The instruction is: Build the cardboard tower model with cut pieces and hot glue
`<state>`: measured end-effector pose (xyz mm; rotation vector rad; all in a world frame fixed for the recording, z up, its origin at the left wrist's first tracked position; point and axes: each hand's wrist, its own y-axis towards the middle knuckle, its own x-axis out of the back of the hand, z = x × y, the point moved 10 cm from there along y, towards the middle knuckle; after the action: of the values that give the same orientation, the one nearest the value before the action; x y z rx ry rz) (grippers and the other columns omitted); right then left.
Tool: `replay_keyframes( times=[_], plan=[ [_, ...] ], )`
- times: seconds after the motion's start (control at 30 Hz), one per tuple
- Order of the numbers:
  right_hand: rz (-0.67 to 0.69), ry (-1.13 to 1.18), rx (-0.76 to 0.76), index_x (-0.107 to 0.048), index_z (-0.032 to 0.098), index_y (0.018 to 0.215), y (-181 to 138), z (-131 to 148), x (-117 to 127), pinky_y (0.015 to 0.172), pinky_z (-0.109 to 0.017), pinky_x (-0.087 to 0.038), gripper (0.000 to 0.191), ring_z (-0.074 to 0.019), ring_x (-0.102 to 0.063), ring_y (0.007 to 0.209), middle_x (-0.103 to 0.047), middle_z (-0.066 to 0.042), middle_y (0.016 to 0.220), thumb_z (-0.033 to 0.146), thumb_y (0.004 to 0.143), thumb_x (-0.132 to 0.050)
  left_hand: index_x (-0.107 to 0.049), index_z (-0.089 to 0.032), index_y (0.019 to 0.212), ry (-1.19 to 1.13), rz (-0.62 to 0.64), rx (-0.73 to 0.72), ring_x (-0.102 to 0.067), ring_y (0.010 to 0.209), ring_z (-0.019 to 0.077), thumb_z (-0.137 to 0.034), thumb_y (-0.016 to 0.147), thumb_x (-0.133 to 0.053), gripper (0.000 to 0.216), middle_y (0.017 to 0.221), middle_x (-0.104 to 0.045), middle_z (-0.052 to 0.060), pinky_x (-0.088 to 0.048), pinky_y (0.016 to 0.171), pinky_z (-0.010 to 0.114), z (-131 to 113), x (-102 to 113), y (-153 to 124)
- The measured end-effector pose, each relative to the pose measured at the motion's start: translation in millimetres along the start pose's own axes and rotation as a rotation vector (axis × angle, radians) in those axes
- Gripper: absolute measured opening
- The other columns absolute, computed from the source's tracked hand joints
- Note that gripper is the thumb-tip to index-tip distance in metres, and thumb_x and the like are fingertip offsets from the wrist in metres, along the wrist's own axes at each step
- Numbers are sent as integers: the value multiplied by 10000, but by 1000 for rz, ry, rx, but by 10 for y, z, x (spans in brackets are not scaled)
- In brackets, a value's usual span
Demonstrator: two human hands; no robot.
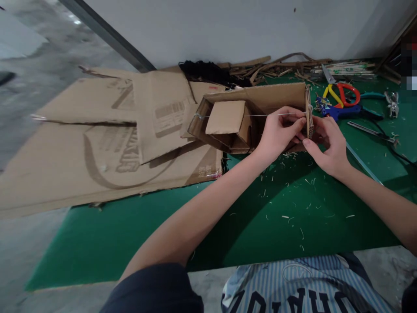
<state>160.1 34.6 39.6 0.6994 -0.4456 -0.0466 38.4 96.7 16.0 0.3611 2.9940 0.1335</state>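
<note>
A long open cardboard box (276, 93) lies on its base, with a smaller cardboard block (226, 117) inside its left half. A thin white string (257, 115) is stretched lengthwise over it, from the left end to the right end wall (309, 111). My left hand (282, 132) reaches inside beside that wall, thumb and fingers pinched together just under the string; what they pinch is hidden. From the outer side, my right hand (329, 141) grips the same end wall, its thumb at the lower near edge.
Flattened cardboard (110, 152) covers the left of the green table (260, 217). Scissors with red and yellow handles (342, 95), a blue-handled tool (345, 112), pliers (392, 104) and a cutter knife (371, 131) lie right. Black yarn (211, 73) and cardboard strips (276, 67) line the back.
</note>
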Motion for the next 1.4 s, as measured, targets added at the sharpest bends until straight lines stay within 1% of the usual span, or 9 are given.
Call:
replay_keyframes(
  times=[0.1, 0.17, 0.3, 0.43, 0.6, 0.87, 1.07, 1.23, 1.4],
  plan=[
    [9, 99, -47, -624, 278, 1317, -24, -48, -13, 626, -351, -604, 433, -210, -648, 889, -592, -79, 1083, 493, 943, -654, -614, -158, 874, -43, 28, 69, -625, 473, 41, -51, 913, -664, 124, 682, -684, -54, -504, 448, 127, 49, -13, -7],
    [0, 156, -80, -648, 277, 1285, -31, -95, -9, 642, -358, -605, 398, -205, -652, 873, -613, -73, 1043, 519, 973, -602, -601, -164, 888, -65, 40, 97, -628, 464, 45, -42, 908, -664, 138, 661, -666, -68, -535, 465, 138, 73, -13, -3],
    [-52, 258, -193, -701, 293, 1176, -30, -217, 9, 579, -348, -597, 327, -162, -645, 680, -674, -34, 896, 528, 1005, -551, -606, -155, 890, -93, 72, 96, -630, 464, 46, -51, 902, -676, 126, 659, -661, -68, -558, 477, 146, 57, -18, 15],
    [-122, 297, -255, -723, 297, 1062, -14, -268, 27, 502, -326, -586, 257, -144, -631, 559, -687, 11, 750, 519, 970, -634, -655, -133, 904, -81, 74, 103, -649, 497, 52, -74, 895, -700, 75, 707, -684, -40, -571, 492, 156, 45, 3, 17],
    [-178, 291, -294, -723, 278, 960, -2, -298, 48, 449, -303, -571, 238, -136, -627, 503, -684, 33, 675, 512, 926, -697, -704, -132, 896, -47, 47, 112, -655, 508, 58, -118, 917, -705, 26, 637, -653, -43, -577, 511, 153, 45, 31, -8],
    [-128, 268, -338, -700, 256, 959, -9, -328, 1, 425, -271, -560, 249, -118, -617, 470, -680, 44, 648, 504, 938, -684, -676, -150, 862, -16, 22, 123, -623, 472, 49, -88, 889, -717, 79, 643, -663, -48, -529, 456, 135, 131, 26, 0],
    [-109, 256, -344, -664, 254, 964, -31, -346, -37, 397, -258, -542, 208, -115, -606, 461, -658, 49, 643, 461, 967, -644, -657, -148, 840, -49, 67, 121, -623, 495, 50, -92, 870, -723, 91, 672, -664, -39, -544, 472, 147, 137, 8, -15],
    [-134, 223, -323, -655, 241, 946, -54, -333, -7, 398, -243, -553, 170, -144, -690, 612, -725, -2, 806, 411, 952, -658, -694, -141, 847, -36, 63, 136, -619, 502, 50, -102, 878, -719, 56, 667, -674, -29, -548, 471, 144, 166, 13, -15],
    [-120, 196, -332, -646, 244, 939, -50, -349, 1, 400, -238, -557, 159, -161, -722, 675, -730, -4, 818, 401, 947, -663, -739, -135, 892, 23, 37, 101, -635, 524, 53, -164, 883, -738, 30, 687, -705, -15, -570, 512, 147, 161, 11, -64]
  ],
)
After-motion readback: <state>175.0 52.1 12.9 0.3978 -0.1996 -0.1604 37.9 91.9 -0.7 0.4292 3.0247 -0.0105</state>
